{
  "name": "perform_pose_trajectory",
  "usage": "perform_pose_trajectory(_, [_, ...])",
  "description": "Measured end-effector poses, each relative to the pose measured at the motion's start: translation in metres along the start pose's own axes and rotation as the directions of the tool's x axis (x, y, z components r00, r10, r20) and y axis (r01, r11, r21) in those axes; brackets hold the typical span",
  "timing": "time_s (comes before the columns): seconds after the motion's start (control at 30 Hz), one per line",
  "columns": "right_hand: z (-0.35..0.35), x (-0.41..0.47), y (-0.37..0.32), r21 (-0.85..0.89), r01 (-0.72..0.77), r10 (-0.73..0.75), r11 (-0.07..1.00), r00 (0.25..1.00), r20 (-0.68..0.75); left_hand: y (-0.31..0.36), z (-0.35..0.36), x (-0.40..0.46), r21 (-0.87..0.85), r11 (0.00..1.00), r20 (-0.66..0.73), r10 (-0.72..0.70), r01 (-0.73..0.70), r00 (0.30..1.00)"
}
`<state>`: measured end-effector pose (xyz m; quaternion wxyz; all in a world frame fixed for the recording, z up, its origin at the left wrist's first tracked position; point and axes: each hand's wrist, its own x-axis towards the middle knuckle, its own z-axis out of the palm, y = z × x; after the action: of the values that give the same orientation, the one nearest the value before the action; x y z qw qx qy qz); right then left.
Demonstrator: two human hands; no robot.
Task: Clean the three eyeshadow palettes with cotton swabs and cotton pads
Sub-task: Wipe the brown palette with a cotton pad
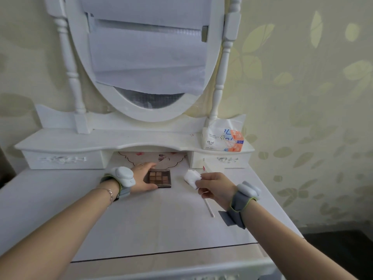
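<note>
1. Head view: steadying one open eyeshadow palette (pixel 160 178) with left hand (pixel 143 177), fingers curling round its left edge and gripping it flat on the dressing table (pixel 141 223), toward the back edge, just left of middle.
2. Pinching a white cotton pad (pixel 192 178) between right hand (pixel 214 187) thumb and fingertips, holding it above the tabletop just right of the palette, not touching it.
3. Also tucking a cotton swab (pixel 209 207) under the curled right fingers; stick poking down toward the front edge, tip seeming to be touching or nearly touching the surface, cannot tell which.
4. Step, judging: getting set to wipe this palette with the pad; no contact yet between pad and pans.
5. Next move calling for: bringing the pad left and down onto the pans or frame, keeping the left grip firm against sliding, pressing lightly to avoid smearing shades together, minding the swab dangling from the same hand.
6. Counting: palettes showing 1 of 3, other two not in view; cotton pads 1; swabs 1; hands 2.
7. Also showing: tissue pack (pixel 223 138) sitting on the raised shelf at the back right corner; small white box with red end (pixel 210 169) lying near the back right, behind the pad; oval mirror (pixel 145 57) covered with paper.
</note>
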<state>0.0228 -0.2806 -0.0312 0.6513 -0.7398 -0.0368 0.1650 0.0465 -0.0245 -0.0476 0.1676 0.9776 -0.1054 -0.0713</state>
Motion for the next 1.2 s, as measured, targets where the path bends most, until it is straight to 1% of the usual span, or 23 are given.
perform_pose_trajectory(0.13, [0.002,-0.002,-0.006,0.122,-0.058,0.052,0.991,0.997,0.05,0.004,-0.001,-0.002,0.036,0.999,0.021,0.008,-0.009,1.0])
perform_pose_trajectory(0.23, [0.002,-0.004,-0.01,0.191,-0.155,0.144,0.969,0.987,0.071,0.009,-0.005,-0.006,0.063,0.998,0.04,-0.011,0.009,0.999])
perform_pose_trajectory(0.37, [0.002,-0.011,-0.012,0.114,-0.267,0.264,0.957,0.964,0.042,0.022,-0.006,-0.015,0.079,0.997,0.043,0.011,-0.014,0.999])
perform_pose_trajectory(0.47, [0.0,-0.018,-0.008,0.064,-0.325,0.325,0.943,0.946,0.01,0.028,-0.006,-0.022,0.091,0.995,0.05,0.025,-0.029,0.998])
perform_pose_trajectory(0.6, [-0.009,-0.029,0.0,0.023,-0.4,0.401,0.916,0.916,-0.019,0.027,-0.001,-0.037,0.184,0.981,0.021,0.054,-0.056,0.998])
perform_pose_trajectory(0.77, [-0.031,-0.036,0.011,0.019,-0.434,0.432,0.901,0.89,-0.143,0.022,-0.002,-0.055,0.246,0.965,-0.003,0.089,-0.085,0.996])
perform_pose_trajectory(0.9, [-0.041,-0.032,0.016,-0.04,-0.459,0.437,0.888,0.867,-0.24,0.016,-0.002,-0.066,0.182,0.98,0.0,0.078,-0.077,0.997])
perform_pose_trajectory(1.07, [-0.037,-0.034,0.011,-0.075,-0.469,0.438,0.88,0.861,-0.257,0.01,-0.001,-0.074,0.132,0.99,0.013,0.056,-0.058,0.998])
perform_pose_trajectory(1.2, [-0.037,-0.035,0.006,-0.226,-0.424,0.357,0.877,0.89,-0.284,0.012,-0.003,-0.079,0.121,0.991,0.016,0.06,-0.061,0.998])
